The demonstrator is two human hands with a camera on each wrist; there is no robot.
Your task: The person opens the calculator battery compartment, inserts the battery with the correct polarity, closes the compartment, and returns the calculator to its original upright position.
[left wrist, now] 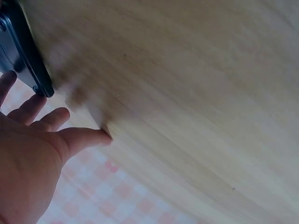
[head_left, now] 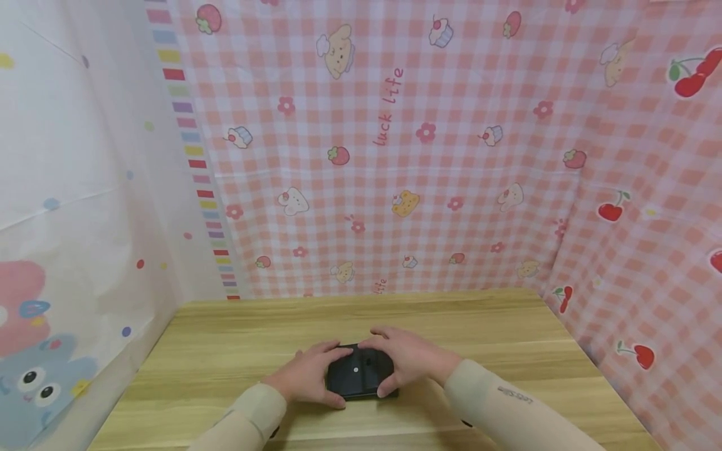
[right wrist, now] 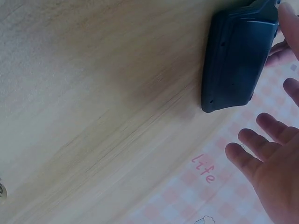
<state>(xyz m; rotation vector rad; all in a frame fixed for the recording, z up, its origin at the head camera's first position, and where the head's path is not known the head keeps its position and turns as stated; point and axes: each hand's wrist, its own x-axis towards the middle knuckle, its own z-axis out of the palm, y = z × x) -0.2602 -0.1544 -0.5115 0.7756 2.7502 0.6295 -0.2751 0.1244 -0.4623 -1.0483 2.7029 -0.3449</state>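
Note:
A black plastic device [head_left: 369, 369] with a small white dot on its upper face lies between both hands, low in the head view. My left hand [head_left: 310, 373] holds its left side, fingers at the far corner and thumb at the near edge. My right hand [head_left: 408, 357] grips the right side, its thumb on the near right corner and a finger along the far edge. In the left wrist view, fingertips meet the end of the device [left wrist: 23, 51]. The right wrist view shows the dark, wedge-like side of the device [right wrist: 238, 63], with several right fingers spread apart from it.
Both forearms, in light sleeves, come in over the front of a light wood-grain table [head_left: 248, 326]. A pink checked cloth [head_left: 366, 238] with printed motifs hangs behind and at the right. A white printed cloth [head_left: 96, 207] hangs along the left.

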